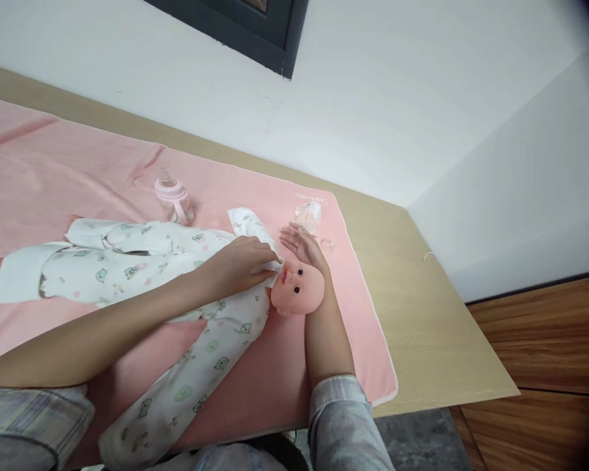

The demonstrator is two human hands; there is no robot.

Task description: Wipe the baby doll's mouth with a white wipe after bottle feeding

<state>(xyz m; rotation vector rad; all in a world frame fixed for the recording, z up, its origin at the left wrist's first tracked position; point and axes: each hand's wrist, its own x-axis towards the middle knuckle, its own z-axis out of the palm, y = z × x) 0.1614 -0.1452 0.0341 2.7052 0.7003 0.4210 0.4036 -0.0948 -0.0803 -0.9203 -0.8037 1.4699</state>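
A baby doll point(302, 288) lies on its back in a white patterned sleepsuit point(161, 258), its head toward the right. Pinched in my left hand point(245, 261) is a small white cloth point(269, 268), held against the doll's chin, just below the mouth. My right forearm passes beneath the doll's head. Beyond the head, my right hand point(302, 245) lies palm up with its fingers stretched out, holding nothing. Near those fingertips stands a clear, crumpled-looking plastic item point(308, 214). One sleeve of the suit hangs over the near table edge.
A baby bottle point(174, 199) with a pink collar and handle stands behind the doll's legs. A pink blanket point(103, 170) covers much of the wooden table point(412, 314). On the blanket at right lies a small clear piece point(327, 245). A white wall point(363, 111) rises behind the table.
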